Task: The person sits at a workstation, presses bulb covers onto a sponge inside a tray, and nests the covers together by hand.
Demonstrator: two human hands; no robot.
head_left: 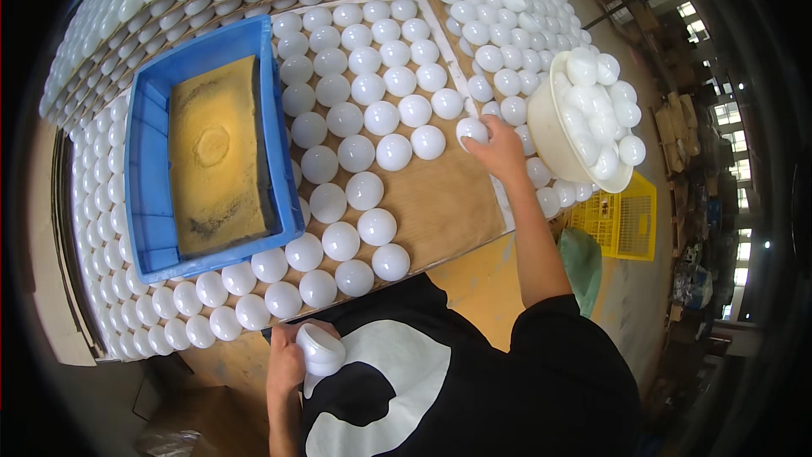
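Observation:
Close to my body, my left hand (288, 358) is closed around a glossy white bulb shell (322, 350), tilted at the table's near edge. My right arm reaches forward, and my right hand (502, 151) grips another white bulb shell (471, 133) between thumb and fingers. That shell is at the right side of the wooden board (444, 203), beside rows of similar white shells (356, 153). Whether it touches the board, I cannot tell. To the right of this hand, a cream bowl (554, 140) is heaped with white shells (596, 110).
A blue bin (282, 144) holding a yellow, dark-stained slab (211, 178) sits over the rows at left. Stacked boards of shells (194, 8) rise at the far left. More shells (491, 25) cover the far right. A yellow crate (630, 224) stands below the bowl.

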